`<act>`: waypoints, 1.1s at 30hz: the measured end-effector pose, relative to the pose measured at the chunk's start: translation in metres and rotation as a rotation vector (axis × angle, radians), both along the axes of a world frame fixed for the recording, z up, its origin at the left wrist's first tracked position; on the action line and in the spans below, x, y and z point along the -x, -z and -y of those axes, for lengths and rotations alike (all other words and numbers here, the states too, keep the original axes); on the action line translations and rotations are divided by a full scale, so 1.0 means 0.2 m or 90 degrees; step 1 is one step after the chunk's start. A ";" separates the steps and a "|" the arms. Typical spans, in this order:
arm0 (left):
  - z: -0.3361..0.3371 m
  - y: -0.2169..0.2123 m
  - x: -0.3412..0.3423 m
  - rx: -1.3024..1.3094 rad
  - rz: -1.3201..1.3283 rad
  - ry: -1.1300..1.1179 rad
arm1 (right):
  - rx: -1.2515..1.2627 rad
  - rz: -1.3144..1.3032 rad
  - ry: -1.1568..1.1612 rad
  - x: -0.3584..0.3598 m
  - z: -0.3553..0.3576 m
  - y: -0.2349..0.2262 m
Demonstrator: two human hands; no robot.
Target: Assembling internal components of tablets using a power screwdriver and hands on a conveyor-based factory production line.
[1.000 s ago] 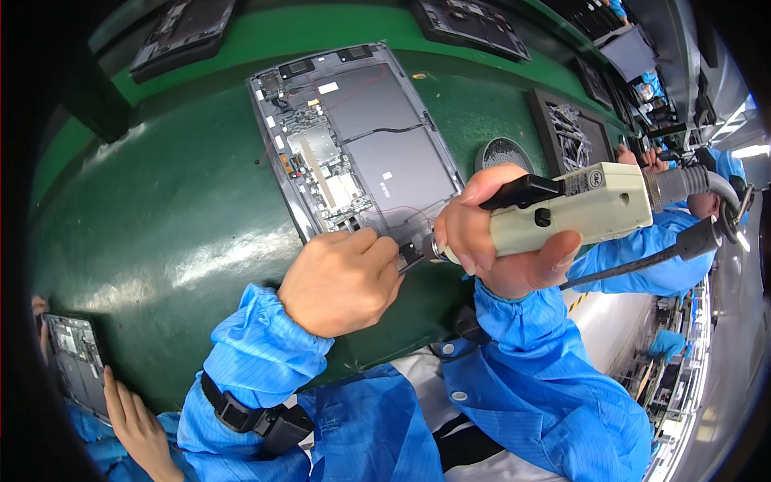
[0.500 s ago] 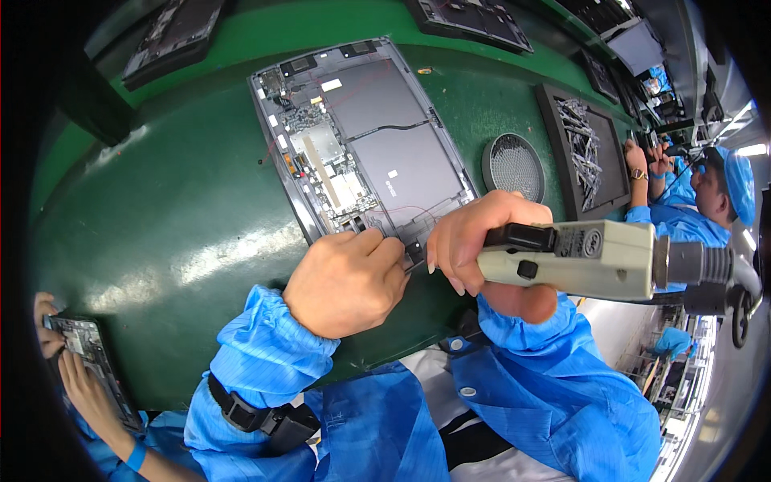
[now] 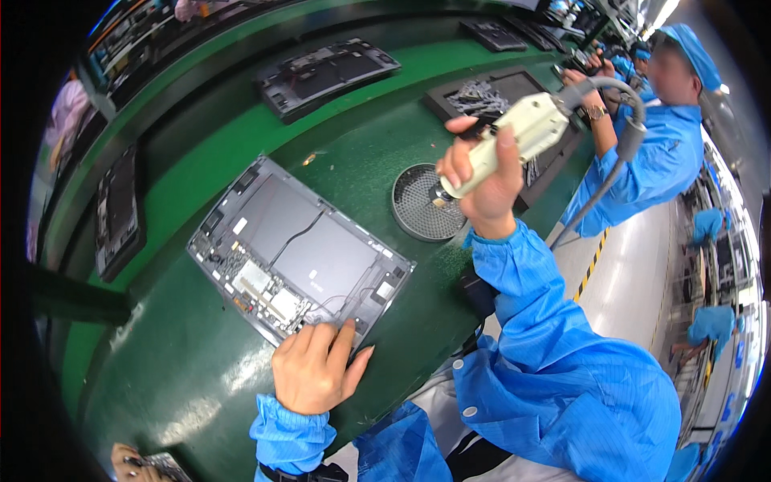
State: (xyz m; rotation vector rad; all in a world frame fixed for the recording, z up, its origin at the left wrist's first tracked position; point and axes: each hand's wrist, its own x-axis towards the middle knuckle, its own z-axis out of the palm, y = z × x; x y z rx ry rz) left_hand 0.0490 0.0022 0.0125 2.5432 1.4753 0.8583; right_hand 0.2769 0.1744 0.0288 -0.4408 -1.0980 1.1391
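An electric screwdriver (image 3: 526, 128) with a cream body and grey cable is gripped in my right hand (image 3: 494, 193). Its bit end points down into a round tray (image 3: 414, 205) with a perforated, grid-like surface. To the left lies an opened device chassis (image 3: 325, 253), like a tablet or thin laptop, showing grey battery panels and a circuit board (image 3: 261, 285). My left hand (image 3: 313, 373) rests at the chassis's near edge, fingertips on it and thumb spread away. Whether a screw sits on the bit is too small to tell.
A dark tray (image 3: 542, 181) of small metal parts (image 3: 478, 98) stands beyond the round tray. More opened devices (image 3: 329, 72) lie on the green shelf behind. A co-worker (image 3: 650, 136) in blue is at the right; another person's hand (image 3: 128, 462) shows at lower left.
My right hand has carried the screwdriver from the chassis to the round tray. My left hand's fingers have loosened from a closed pose and spread. The view has swung right.
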 end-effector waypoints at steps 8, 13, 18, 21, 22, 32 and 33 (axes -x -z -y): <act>-0.01 0.00 0.03 -0.006 -0.017 -0.054 | 0.029 0.079 0.086 0.02 -0.07 0.07; -0.02 0.01 0.04 -0.040 0.025 -0.074 | 0.023 0.092 0.104 0.04 -0.08 0.09; -0.02 0.02 0.05 -0.054 0.033 -0.086 | 0.021 0.098 0.120 0.04 -0.08 0.09; -0.01 0.03 0.06 -0.059 0.038 -0.088 | 0.024 0.101 0.118 0.06 -0.07 0.09; -0.01 0.03 0.06 -0.060 0.044 -0.095 | 0.026 0.108 0.116 0.06 -0.07 0.08; -0.06 0.03 0.10 -0.084 0.104 -0.161 | 0.042 0.015 0.080 0.05 -0.10 0.08; -0.05 0.03 0.10 -0.094 0.122 -0.167 | 0.039 0.022 0.073 0.06 -0.09 0.08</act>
